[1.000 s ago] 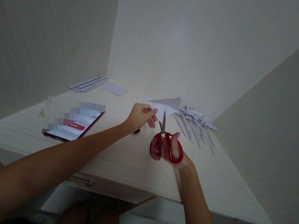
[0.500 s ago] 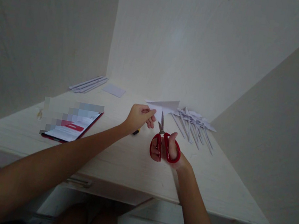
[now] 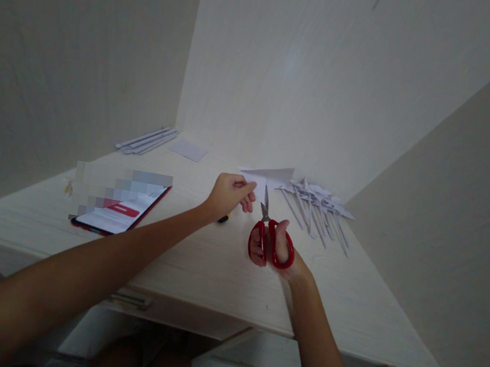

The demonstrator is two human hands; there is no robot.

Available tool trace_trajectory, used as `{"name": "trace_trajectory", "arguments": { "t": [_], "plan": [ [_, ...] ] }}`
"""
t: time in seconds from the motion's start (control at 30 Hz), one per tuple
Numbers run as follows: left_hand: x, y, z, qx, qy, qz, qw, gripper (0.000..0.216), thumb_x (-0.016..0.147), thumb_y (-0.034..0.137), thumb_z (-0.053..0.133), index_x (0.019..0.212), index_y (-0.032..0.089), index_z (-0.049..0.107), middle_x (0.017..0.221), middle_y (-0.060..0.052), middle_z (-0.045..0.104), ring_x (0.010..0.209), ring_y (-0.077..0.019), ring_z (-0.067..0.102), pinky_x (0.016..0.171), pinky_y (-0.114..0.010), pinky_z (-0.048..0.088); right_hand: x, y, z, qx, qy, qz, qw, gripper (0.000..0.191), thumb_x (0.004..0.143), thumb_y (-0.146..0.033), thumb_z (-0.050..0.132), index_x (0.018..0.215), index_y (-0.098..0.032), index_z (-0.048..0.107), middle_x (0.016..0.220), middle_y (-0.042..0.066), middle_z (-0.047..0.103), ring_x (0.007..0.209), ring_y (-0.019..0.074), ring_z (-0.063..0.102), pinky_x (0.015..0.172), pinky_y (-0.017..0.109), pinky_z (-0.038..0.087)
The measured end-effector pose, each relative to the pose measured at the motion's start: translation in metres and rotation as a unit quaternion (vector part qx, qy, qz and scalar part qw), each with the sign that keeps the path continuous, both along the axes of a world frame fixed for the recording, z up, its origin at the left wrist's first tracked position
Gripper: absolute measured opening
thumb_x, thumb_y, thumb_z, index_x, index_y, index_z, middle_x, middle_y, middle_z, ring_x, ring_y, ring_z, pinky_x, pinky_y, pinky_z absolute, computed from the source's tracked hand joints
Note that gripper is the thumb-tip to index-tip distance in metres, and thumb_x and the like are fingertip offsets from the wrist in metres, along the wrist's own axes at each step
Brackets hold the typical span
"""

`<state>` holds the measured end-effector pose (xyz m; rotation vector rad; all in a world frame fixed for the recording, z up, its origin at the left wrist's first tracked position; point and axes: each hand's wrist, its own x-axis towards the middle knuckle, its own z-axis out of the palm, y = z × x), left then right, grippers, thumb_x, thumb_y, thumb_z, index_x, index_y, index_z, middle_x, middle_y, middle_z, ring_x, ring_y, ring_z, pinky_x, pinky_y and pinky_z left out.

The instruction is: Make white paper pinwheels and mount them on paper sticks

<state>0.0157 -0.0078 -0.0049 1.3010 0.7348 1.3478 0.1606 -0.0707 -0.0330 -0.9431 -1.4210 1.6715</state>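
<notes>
A folded white sheet of paper [image 3: 274,177] is pinched between the thumb and fingers of my left hand [image 3: 230,195]. My right hand [image 3: 283,249] holds red-handled scissors [image 3: 270,238], thumb through one loop and fingers through the other. The scissor blades point away from me and lie at the paper's lower edge, close to my left fingertips. Under my left wrist, a small black and yellow object [image 3: 223,219] shows only in part, so its kind is unclear.
White paper sticks with pointed paper pieces [image 3: 321,205] lie heaped at the right. Several rolled paper sticks [image 3: 147,140] and a small paper rectangle [image 3: 188,149] rest at the back left. A phone [image 3: 127,214] lies on the white table [image 3: 193,269]; walls rise behind and beside it.
The scissor handles have drawn slightly closer together. My left hand keeps its pinch on the paper, and the whole view has shifted a little.
</notes>
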Motion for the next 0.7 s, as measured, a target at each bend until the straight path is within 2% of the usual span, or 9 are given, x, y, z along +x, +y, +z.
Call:
{"name": "trace_trajectory", "arguments": {
  "t": [0.27,0.7],
  "plan": [
    [0.0005,0.003,-0.0015,0.0,-0.005,-0.001,1.0,0.03,0.082,0.01,0.05,0.052,0.011,0.05,0.039,-0.001,0.054,0.031,-0.0088,0.052,0.033,-0.018,0.039,0.0006,0.0002,-0.0009,0.024,-0.003,-0.01,1.0,0.066,0.064,-0.083,0.031,0.065,-0.018,0.043,0.046,-0.007,0.035,0.036,0.0057,0.031,0.035,0.02,0.023],
    [0.0012,0.0042,-0.0038,0.003,-0.003,-0.005,1.0,0.03,0.081,0.01,0.052,0.051,0.011,0.05,0.039,0.0,0.054,0.032,-0.0082,0.052,0.034,-0.017,0.04,0.0023,0.0005,-0.0022,0.01,-0.005,-0.007,1.0,0.066,0.062,-0.084,0.03,0.062,-0.019,0.041,0.043,-0.007,0.035,0.032,0.0055,0.031,0.031,0.02,0.024]
  ]
}}
